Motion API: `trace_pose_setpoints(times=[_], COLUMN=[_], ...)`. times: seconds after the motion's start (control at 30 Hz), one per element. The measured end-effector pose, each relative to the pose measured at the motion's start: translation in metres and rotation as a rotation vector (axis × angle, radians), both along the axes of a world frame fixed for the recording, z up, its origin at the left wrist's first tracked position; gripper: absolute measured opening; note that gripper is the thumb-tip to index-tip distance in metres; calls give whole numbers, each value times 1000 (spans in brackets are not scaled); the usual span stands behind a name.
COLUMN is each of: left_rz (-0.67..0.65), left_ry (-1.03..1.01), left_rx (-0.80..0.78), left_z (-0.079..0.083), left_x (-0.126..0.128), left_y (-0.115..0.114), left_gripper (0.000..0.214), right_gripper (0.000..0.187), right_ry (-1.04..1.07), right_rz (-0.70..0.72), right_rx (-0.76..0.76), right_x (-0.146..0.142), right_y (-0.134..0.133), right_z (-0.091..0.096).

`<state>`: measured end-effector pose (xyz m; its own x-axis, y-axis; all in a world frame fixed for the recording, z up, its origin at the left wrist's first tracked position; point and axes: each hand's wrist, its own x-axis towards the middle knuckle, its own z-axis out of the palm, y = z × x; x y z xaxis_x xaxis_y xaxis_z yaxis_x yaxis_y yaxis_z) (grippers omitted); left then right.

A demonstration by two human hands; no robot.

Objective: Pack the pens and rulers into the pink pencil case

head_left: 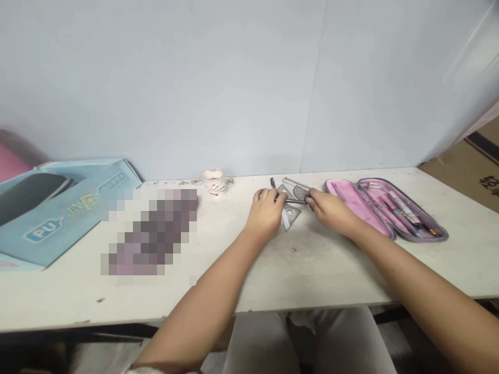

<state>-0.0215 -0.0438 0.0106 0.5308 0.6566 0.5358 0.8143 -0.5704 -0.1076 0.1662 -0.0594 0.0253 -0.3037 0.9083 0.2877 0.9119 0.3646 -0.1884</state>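
Pretty simple desk setup here: someone's working with both bare hands over a small pile of clear plastic drafting gear on a white table (304,275). The main pieces are a see-through set square (289,218) with a triangular cutout, plus a second clear ruler piece (296,187) lying right behind it and overlapping it. That one has a rounded, protractor-like part, and you can make out faint markings, though they're too small to read. The pieces lie flat, roughly in the middle of the table and toward its back edge.

The left hand (267,210) sits on the left edge of the set squares, fingers pressed together and curled downward. The right hand (329,208) comes in from the other side, and its fingers close together at the tips, seemingly pinching a thin dark pen (296,200) that runs across the plastic between the two hands. Whether the left fingers grip the pen too is hard to tell, since they cover that end.

Just right of the set squares, an open zip pencil case (384,210) with a pink lining holds several pens. Well left of them there's a small white cup (214,183) with a red design, and farther left a blue printed box (66,208). Between the box and the set squares sits a pixelated blur (150,231) that can't be made out.
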Motion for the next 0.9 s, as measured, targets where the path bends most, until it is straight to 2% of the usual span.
trace_pose_setpoints(times=[0.13,0.3,0.43,0.57,0.73,0.83,0.9], left_rz=[-7,-51,8,74,91,154,138], left_ry=[114,189,213,183,21,-247,-482], left_rx=[-2,-12,-69,-156,-249,-374,-509], left_z=[5,8,10,10,8,7,6], left_x=[3,4,1,1,2,-3,-6], left_y=[-4,-7,-7,-10,-13,-8,-4], left_gripper=[25,24,19,30,42,44,41], right_gripper=[27,30,28,25,20,16,15], right_ry=[51,51,53,86,115,187,292], right_rz=[57,145,174,163,161,102,20], right_rx=[54,101,145,226,339,393,400], right_x=[5,5,1,-4,4,12,13], right_y=[-4,5,14,16,13,12,10], right_z=[-3,-9,-12,-18,-25,-26,-28])
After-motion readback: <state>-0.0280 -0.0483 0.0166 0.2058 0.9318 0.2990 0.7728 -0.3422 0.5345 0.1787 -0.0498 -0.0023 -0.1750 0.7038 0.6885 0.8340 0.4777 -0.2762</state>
